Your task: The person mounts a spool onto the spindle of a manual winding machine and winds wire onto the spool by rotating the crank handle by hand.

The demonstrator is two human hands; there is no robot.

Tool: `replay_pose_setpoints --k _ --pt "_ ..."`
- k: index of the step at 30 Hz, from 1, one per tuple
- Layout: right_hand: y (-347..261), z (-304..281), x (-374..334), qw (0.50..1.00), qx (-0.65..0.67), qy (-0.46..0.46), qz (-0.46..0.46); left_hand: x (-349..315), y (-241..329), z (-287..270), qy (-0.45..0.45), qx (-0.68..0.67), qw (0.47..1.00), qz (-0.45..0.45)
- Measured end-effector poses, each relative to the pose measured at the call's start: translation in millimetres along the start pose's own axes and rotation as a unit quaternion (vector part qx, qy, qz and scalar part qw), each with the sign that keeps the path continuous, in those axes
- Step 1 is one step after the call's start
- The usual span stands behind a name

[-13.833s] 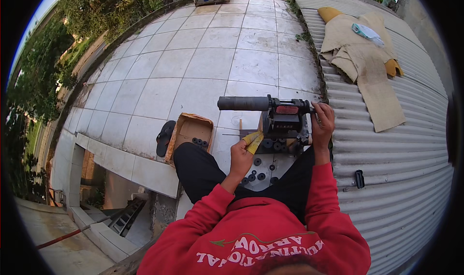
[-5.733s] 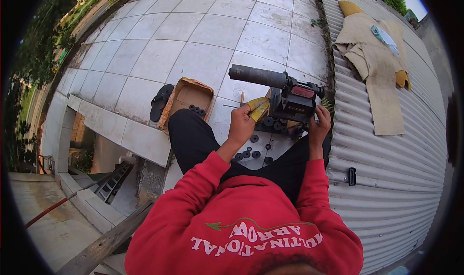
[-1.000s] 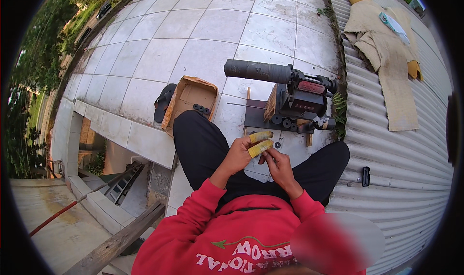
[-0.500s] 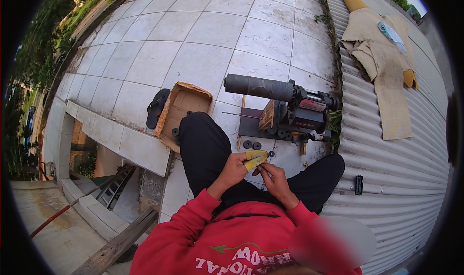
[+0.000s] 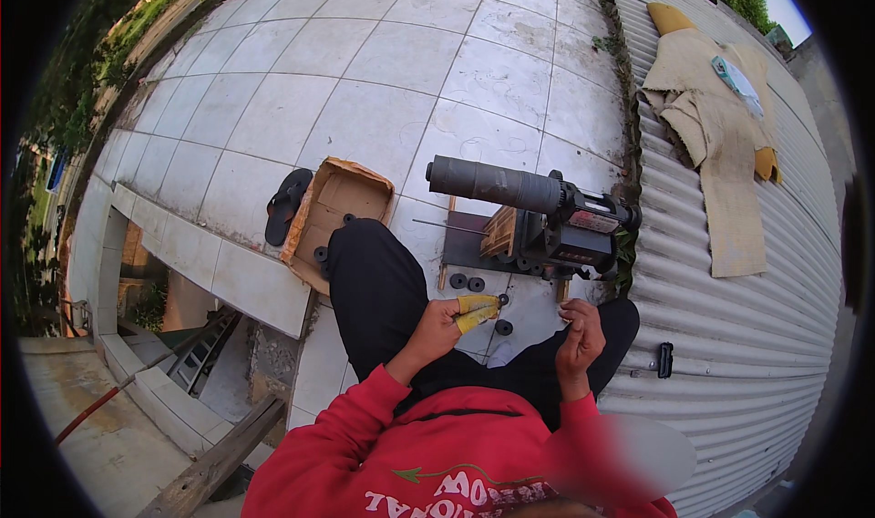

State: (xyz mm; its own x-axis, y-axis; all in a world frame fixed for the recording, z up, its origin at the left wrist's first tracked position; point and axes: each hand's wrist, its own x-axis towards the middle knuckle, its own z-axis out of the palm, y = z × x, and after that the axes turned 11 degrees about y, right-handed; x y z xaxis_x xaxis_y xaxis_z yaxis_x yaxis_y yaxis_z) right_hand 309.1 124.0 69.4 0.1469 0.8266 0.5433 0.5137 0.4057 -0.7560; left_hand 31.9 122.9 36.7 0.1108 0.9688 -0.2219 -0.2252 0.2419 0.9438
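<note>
My left hand [image 5: 439, 332], with yellow wrapping on its fingers, pinches a small dark ring [image 5: 503, 299] at its fingertips. Off to the right, over my knee, my right hand [image 5: 581, 338] is raised with fingers curled and tips together; anything between them is too small to make out. On the tiles between my legs lies a round black disc [image 5: 503, 328] with a centre hole. Two similar discs, a left one [image 5: 458, 281] and a right one [image 5: 476, 285], sit farther off, by the black machine [image 5: 576, 231] with its long grey cylinder [image 5: 492, 183].
A torn cardboard box [image 5: 342, 204] holding a few black discs stands beyond my left knee, a black sandal [image 5: 288, 206] beside it. Corrugated roofing [image 5: 729, 363] runs along the right, with beige cloth [image 5: 720, 153] on it. A drop with a ladder [image 5: 202, 354] opens at left.
My right hand has pulled away from the left, moving right. The left hand keeps the ring at its fingertips, slightly lower. A disc on the tiles between my legs now shows.
</note>
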Motion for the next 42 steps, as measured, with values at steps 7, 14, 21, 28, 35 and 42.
replay_pose_setpoints --k 7,14,21,28,35,42 --pt "26 -11 111 0.974 -0.205 0.087 -0.040 -1 -5 -3 0.013 0.010 1.000 0.001" --pt "78 1 148 0.941 -0.297 -0.043 -0.155 -4 -2 -3 0.024 0.025 0.999 -0.019" --pt "83 4 154 0.949 -0.285 -0.026 -0.132 0 -6 -3 0.024 0.038 0.999 -0.005" --pt "83 -2 154 0.945 -0.301 -0.063 -0.108 10 0 4 0.035 0.041 0.998 0.021" --pt "85 -7 144 0.949 -0.297 -0.070 -0.084 32 15 14 0.053 0.009 0.993 0.104" --pt "22 -2 84 0.979 -0.111 0.108 -0.132 21 -14 3 0.044 0.136 0.978 0.152"
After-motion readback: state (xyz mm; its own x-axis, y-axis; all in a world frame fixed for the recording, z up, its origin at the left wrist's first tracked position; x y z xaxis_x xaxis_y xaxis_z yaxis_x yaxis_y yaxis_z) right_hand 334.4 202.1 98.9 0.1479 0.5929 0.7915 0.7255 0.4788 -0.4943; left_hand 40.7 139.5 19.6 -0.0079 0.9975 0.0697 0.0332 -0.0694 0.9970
